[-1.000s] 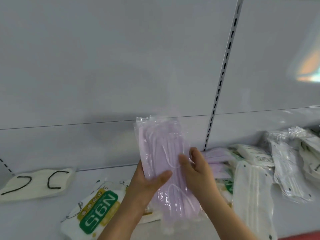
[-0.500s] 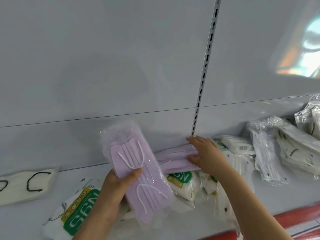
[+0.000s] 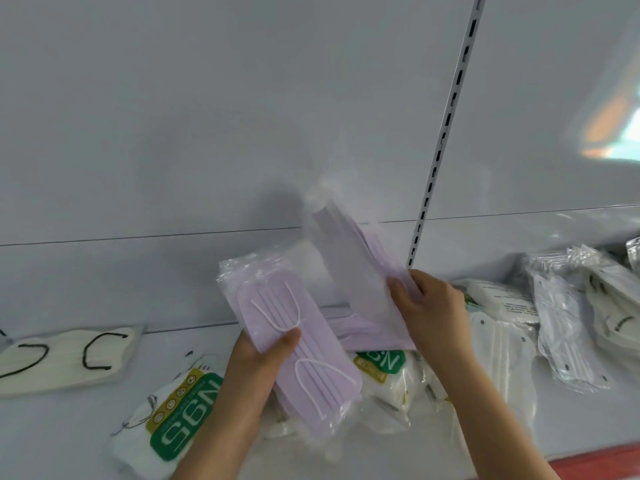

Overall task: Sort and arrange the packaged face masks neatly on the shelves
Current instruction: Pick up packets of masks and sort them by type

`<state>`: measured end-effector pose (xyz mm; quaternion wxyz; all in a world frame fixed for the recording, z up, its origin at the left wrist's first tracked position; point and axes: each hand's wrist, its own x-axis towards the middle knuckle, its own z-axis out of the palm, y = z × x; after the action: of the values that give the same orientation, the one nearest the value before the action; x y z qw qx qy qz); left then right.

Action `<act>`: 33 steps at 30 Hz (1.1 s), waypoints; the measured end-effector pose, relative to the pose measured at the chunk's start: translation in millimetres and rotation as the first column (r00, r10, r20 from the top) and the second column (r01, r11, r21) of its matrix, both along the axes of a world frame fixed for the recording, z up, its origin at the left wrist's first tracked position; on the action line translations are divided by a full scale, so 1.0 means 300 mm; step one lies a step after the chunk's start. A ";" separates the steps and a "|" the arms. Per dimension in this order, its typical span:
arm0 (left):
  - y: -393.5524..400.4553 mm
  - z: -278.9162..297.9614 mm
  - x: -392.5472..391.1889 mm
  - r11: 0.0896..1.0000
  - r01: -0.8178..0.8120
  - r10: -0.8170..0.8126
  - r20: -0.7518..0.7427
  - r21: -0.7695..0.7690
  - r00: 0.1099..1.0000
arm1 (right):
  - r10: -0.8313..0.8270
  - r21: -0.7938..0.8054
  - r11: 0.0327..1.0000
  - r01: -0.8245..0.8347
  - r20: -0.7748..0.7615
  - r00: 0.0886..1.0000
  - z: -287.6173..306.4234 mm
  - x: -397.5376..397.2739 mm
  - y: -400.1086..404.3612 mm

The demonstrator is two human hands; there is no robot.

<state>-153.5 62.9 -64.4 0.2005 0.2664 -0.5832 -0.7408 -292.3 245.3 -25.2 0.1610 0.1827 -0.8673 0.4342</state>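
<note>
Lilac masks in clear plastic fill both hands. The left hand point(image 3: 266, 355) grips one pack point(image 3: 294, 337) from below, thumb pressed on its face between the two white ear loops, the pack tilted and held above the shelf point(image 3: 69, 438). The right hand point(image 3: 427, 306) pinches a second pack point(image 3: 353, 268) by its lower right edge, thumb on the front and fingers curled behind; it stands raised and blurred, just right of the first, its upper end against the back panel point(image 3: 207, 116). More lilac packs point(image 3: 367, 330) lie flat under it. Below them sit two white bags marked N95 in green, one point(image 3: 173, 414) by the left forearm and one point(image 3: 381, 365) between the wrists. A cream mask point(image 3: 65, 358) with black loops lies far left. White masks in clear wrappers point(image 3: 568, 320) are heaped to the right, past the slotted upright point(image 3: 446, 133).
</note>
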 end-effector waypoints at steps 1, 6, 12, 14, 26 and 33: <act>0.006 0.006 -0.001 1.000 -0.003 0.003 -0.002 0.004 1.000 | 0.016 -0.049 0.999 -0.015 0.023 1.000 0.009 0.017 -0.006; 0.039 0.038 -0.006 0.993 0.081 -0.075 -0.071 0.087 0.995 | 0.301 0.045 0.951 -0.305 0.079 0.950 0.004 0.148 -0.059; 0.012 0.051 -0.005 0.999 0.043 -0.042 -0.032 0.031 0.999 | 0.651 0.087 0.740 -0.667 0.159 0.742 -0.037 0.222 -0.089; -0.020 0.048 -0.004 0.999 0.039 -0.039 -0.059 0.000 0.998 | 0.604 0.044 0.794 -0.606 0.045 0.796 -0.030 0.209 -0.075; 0.002 0.023 0.042 0.860 0.281 -0.309 0.002 -0.425 0.951 | 0.627 -0.444 0.754 -0.484 0.269 0.731 -0.012 0.195 -0.008; 0.031 0.032 0.035 0.757 0.365 -0.359 0.122 -0.543 0.925 | 0.720 -0.654 0.620 -0.432 0.257 0.645 -0.016 0.213 0.010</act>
<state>-143.2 72.3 -54.8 0.1192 0.0828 -0.8143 -0.5620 -228.3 248.3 -30.1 -0.1780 0.2906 -0.6071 0.7179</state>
